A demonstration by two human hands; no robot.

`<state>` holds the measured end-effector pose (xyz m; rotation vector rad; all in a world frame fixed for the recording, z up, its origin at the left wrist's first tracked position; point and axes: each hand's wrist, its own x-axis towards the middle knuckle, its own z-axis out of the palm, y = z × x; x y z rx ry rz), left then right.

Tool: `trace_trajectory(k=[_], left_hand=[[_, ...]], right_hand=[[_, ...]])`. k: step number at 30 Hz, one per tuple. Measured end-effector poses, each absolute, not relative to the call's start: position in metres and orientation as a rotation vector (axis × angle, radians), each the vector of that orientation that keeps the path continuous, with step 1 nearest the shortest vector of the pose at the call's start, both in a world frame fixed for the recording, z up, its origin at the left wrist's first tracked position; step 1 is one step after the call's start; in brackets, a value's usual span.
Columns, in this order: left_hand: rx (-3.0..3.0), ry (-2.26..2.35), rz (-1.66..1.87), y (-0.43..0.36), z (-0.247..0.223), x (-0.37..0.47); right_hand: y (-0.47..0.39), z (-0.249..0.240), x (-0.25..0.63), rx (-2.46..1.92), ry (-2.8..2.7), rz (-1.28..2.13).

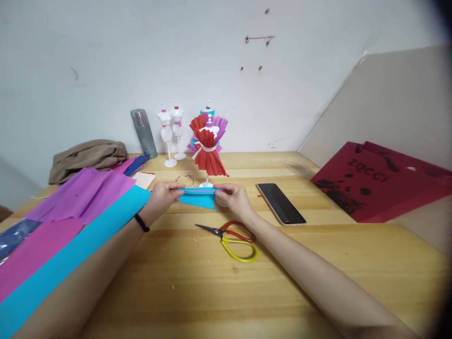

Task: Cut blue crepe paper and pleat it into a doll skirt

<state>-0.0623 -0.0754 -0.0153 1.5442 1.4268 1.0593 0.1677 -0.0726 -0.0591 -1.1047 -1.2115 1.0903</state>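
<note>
Between my two hands a piece of blue crepe paper is stretched level, with a fold along its top edge. My left hand pinches its left end between thumb and fingers, and my right hand pinches the right end. Just behind the paper stands a small white mannequin in a red pleated dress. Scissors with one red and one yellow handle lie below my right hand. A long blue paper strip runs alongside my left forearm.
Purple paper and pink paper cover the left side. A thermos, brown cloth and white mannequins stand or lie at the back. To the right are a phone and a red bag.
</note>
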Motion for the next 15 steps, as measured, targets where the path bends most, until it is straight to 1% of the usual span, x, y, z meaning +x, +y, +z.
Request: trace_trajectory(k=[7, 12, 15], left_hand=[[1.579, 1.312, 1.188, -0.079, -0.01, -0.061], [1.379, 1.328, 1.235, -0.077, -0.012, -0.058], [1.34, 1.34, 1.214, -0.076, -0.01, -0.057]], right_hand=[[-0.077, -0.052, 0.167, -1.061, -1.217, 0.971], [-0.081, -0.048, 0.163, -1.057, -1.058, 1.235], [-0.082, -0.046, 0.16, -1.053, -1.041, 1.272]])
